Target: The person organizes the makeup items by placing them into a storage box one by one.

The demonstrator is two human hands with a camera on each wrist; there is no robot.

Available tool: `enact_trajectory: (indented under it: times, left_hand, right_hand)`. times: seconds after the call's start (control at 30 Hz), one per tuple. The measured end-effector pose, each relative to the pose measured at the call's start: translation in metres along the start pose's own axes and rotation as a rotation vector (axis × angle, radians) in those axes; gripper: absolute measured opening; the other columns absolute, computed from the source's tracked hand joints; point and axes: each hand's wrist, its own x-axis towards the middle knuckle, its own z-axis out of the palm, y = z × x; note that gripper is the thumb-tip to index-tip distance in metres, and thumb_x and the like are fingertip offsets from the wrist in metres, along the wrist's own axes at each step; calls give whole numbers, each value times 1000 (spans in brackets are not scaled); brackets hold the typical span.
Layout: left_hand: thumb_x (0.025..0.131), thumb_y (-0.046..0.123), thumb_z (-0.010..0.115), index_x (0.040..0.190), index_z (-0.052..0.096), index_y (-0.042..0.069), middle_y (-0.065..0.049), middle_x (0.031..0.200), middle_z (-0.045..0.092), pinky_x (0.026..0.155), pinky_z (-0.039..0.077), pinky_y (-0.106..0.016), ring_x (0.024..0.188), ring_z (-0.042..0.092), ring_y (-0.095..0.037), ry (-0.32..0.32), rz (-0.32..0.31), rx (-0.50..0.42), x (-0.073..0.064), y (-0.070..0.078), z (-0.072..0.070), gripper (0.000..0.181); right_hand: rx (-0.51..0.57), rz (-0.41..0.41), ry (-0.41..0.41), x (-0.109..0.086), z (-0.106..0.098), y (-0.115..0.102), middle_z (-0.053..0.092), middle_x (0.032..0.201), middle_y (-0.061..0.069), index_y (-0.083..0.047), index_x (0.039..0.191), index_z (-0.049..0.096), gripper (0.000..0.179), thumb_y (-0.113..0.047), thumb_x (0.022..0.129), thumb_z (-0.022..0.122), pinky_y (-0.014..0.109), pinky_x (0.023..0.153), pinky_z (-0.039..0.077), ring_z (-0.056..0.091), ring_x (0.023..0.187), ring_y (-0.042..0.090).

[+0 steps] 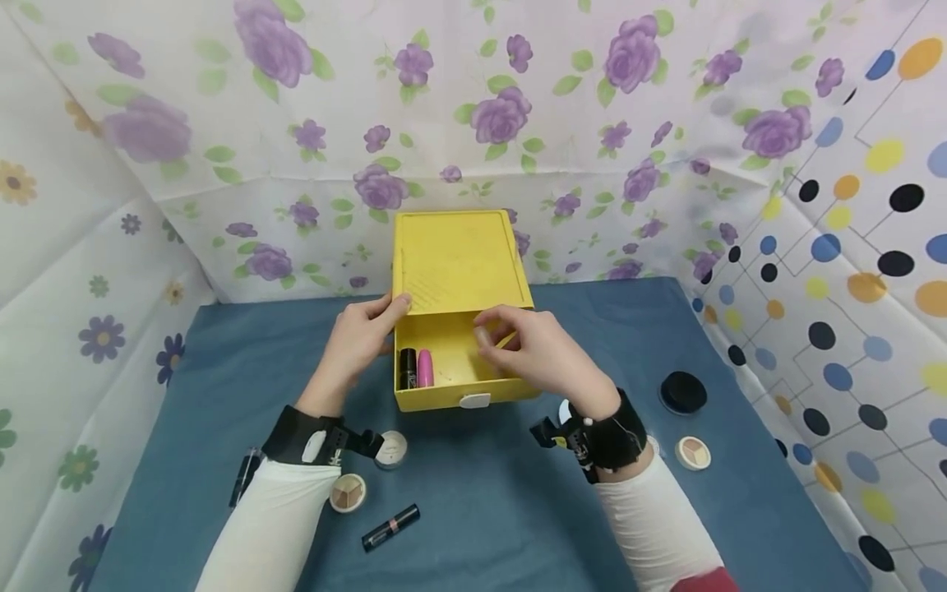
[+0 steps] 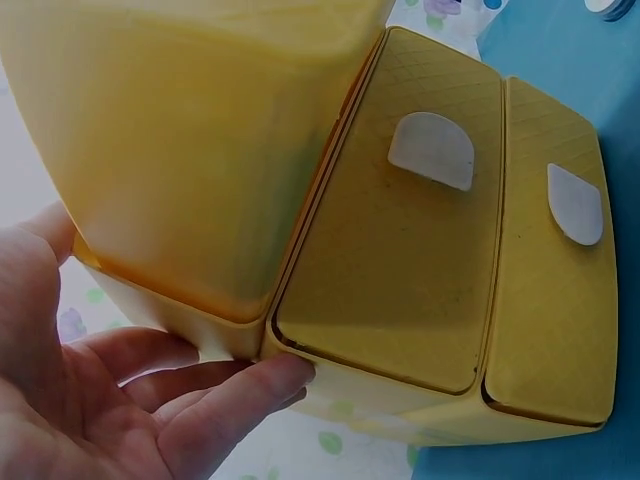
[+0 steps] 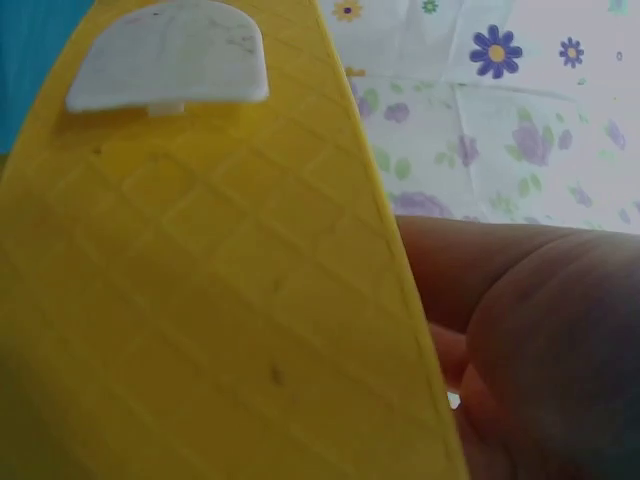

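A yellow drawer box (image 1: 462, 259) stands at the back of the table with its top drawer (image 1: 455, 362) pulled out. Inside that drawer, at its left, a black tube (image 1: 408, 368) and a pink tube (image 1: 425, 368) lie side by side. My left hand (image 1: 362, 337) grips the box's left side, thumb at the top front edge and fingers (image 2: 235, 410) along the side wall. Over the drawer's right part hovers my right hand (image 1: 536, 345), its fingers loosely bent; nothing shows between them. The right wrist view has the drawer's front (image 3: 220, 280) close up, with a white handle (image 3: 170, 55).
Near my left forearm lie a dark tube (image 1: 246, 477), a round white-rimmed case (image 1: 391, 450), a three-shade compact (image 1: 348, 492) and a black lipstick tube (image 1: 390, 528). On the right are a black round case (image 1: 682, 392) and another three-shade compact (image 1: 693, 453). Patterned cloth hangs behind and beside the table.
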Motion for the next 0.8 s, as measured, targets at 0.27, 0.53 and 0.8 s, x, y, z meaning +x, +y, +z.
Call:
enact_trajectory:
  times: [0.27, 0.53, 0.8]
  left_hand:
    - [103, 65, 62, 164, 42, 15, -14, 166, 44, 99, 59, -53, 143, 54, -36, -8, -4, -10, 0, 1, 0, 81]
    - [103, 65, 61, 164, 43, 14, -14, 165, 45, 99, 58, -56, 142, 55, -36, -7, -4, -4, 1, -1, -3, 82]
    - [103, 64, 61, 163, 45, 16, -13, 165, 46, 97, 60, -51, 139, 58, -36, -7, -10, 4, 2, 1, -2, 79]
  right_hand:
    - [-47, 48, -78, 13, 11, -5, 74, 101, 0, -13, 132, 72, 33, -23, 101, 77, 34, 82, 60, 69, 92, 16]
    - [-32, 152, -133, 25, 21, -13, 73, 93, 0, -14, 125, 72, 28, -26, 100, 77, 34, 79, 57, 67, 86, 17]
    - [-52, 181, -203, 34, 27, -21, 71, 87, 1, -13, 120, 73, 27, -28, 99, 80, 31, 74, 53, 66, 81, 19]
